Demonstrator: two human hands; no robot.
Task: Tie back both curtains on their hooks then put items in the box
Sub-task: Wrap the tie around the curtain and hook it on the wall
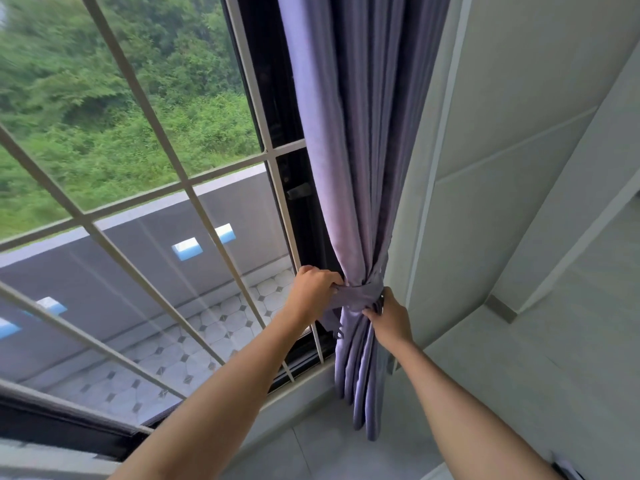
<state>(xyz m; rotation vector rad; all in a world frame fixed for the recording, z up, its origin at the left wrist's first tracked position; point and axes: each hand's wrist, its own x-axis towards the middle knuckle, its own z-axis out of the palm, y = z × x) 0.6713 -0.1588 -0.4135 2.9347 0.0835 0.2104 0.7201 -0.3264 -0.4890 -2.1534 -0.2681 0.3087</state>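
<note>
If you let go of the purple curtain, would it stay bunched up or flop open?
The curtain looks soft and floppy: it hangs in loose folds. The tie-back band is wrapped round it, so it would probably stay bunched only if the band is hooked, which I can't see. Below the band the folds would likely swing when pushed.

Purple curtain (360, 140) hangs gathered at the right edge of the window (145, 188), against the pale wall (519, 133). A matching tieback (360, 294) wraps the bundle low down, pinching the folds; below it the pleats fall loose to just above the sill (304, 386). Left hand (313, 289) grips the tieback's left end, fingers curled on the fabric. Right hand (389, 315) presses on the tieback's right side next to the wall, fingertips on the cloth. Hook not discernible. White bars (207, 220) cross the glass; greenery (104, 98) and a tiled ledge (207, 337) lie outside.
</note>
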